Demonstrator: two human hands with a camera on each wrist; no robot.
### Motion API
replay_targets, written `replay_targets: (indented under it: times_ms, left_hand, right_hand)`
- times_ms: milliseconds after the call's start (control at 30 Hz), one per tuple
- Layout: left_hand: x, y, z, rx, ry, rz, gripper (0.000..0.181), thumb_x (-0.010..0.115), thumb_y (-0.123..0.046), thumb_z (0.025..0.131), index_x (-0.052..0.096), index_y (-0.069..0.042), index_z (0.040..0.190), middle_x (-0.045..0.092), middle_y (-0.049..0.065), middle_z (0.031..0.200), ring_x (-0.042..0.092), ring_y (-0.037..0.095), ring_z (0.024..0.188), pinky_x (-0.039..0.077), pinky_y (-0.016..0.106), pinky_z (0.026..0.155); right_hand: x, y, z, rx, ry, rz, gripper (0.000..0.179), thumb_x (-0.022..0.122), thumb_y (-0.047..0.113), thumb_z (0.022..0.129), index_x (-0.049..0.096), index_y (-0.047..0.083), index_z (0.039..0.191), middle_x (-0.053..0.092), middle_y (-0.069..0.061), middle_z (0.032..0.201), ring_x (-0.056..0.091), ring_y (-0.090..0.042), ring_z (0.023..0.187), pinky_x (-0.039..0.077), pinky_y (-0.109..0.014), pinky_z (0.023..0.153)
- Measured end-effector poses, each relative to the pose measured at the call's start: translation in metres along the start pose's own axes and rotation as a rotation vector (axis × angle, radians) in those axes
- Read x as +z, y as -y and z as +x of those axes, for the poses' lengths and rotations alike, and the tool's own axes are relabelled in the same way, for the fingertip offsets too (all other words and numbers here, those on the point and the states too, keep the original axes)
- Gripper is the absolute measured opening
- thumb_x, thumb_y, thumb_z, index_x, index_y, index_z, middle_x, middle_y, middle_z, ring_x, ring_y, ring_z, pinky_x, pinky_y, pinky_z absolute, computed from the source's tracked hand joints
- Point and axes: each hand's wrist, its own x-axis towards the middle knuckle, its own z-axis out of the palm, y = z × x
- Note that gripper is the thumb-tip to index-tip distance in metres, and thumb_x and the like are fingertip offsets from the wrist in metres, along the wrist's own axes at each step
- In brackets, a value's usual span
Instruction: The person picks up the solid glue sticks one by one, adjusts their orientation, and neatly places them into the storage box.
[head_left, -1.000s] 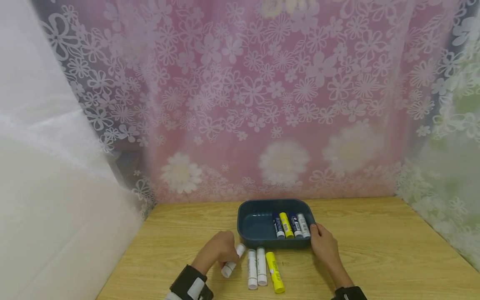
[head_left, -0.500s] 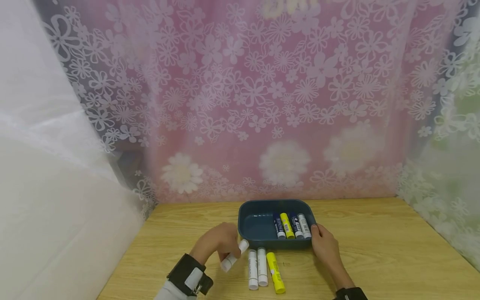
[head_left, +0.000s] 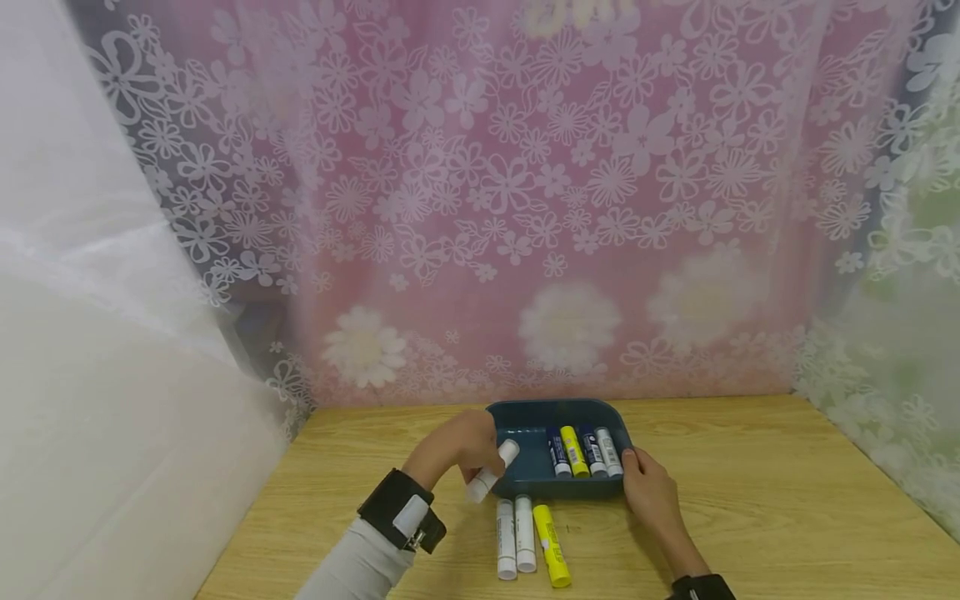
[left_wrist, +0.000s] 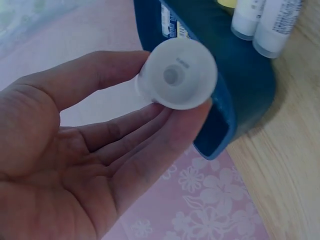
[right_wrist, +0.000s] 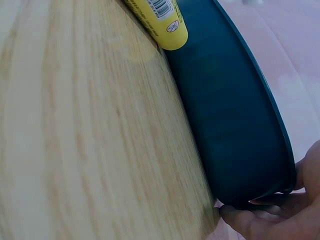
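Observation:
My left hand (head_left: 471, 443) pinches a white glue stick (head_left: 492, 472) between thumb and fingers, tilted, at the left end of a dark blue plastic box (head_left: 555, 488). In the left wrist view the round end of that glue stick (left_wrist: 177, 75) faces the camera. My right hand (head_left: 651, 490) grips the box's near right corner; in the right wrist view its fingers (right_wrist: 245, 222) lie against the bottom corner. Inside the box, on its right side, several glue sticks lie side by side: a yellow one (head_left: 573, 451), a white one (head_left: 608, 452) and dark blue ones.
In front of the box, two white glue sticks (head_left: 506, 540) and a yellow one (head_left: 552, 546) lie on the wooden table (head_left: 750, 492). A pink flowered curtain (head_left: 555, 208) hangs behind the table; white sheeting (head_left: 135, 400) hangs at the left.
My left hand has lifted the white glue stick from in front of the box, up and to the right, to the box's left end. The right hand stays at the corner.

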Motion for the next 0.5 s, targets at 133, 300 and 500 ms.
replay_targets:
  times_ms: [133,300,500]
  left_hand:
    - [-0.004,-0.007,0.011,0.008,-0.022,-0.018,0.019,0.079,-0.009,0.084,0.069,0.000,0.071,0.067,0.010,0.067,0.071,0.026,0.057,0.058,0.032,0.055]
    - [-0.006,-0.016,0.025,-0.010,-0.049,-0.028,0.016,0.079,-0.011,0.085,0.069,-0.001,0.077,0.068,0.011,0.068,0.073,0.028,0.061,0.061,0.037,0.060]
    - [-0.006,-0.026,0.040,-0.027,-0.115,-0.097,0.015,0.078,-0.011,0.086,0.070,0.001,0.085,0.066,0.011,0.074,0.072,0.027,0.062,0.058,0.033,0.055]
  right_hand:
    - [-0.001,0.000,-0.001,0.002,-0.003,0.007,0.054,0.031,0.032,0.110,0.046,-0.003,0.148,0.048,-0.031,0.148,0.042,-0.052,0.139,0.034,-0.064,0.114]
    - [-0.001,0.000,-0.002,0.005,-0.012,0.011,0.053,0.032,0.032,0.110,0.047,-0.003,0.148,0.049,-0.031,0.147,0.043,-0.052,0.138,0.035,-0.064,0.114]
    - [-0.001,0.000,-0.002,-0.003,-0.027,0.017,0.053,0.033,0.031,0.110,0.048,-0.004,0.147,0.050,-0.030,0.146,0.044,-0.052,0.137,0.035,-0.063,0.114]
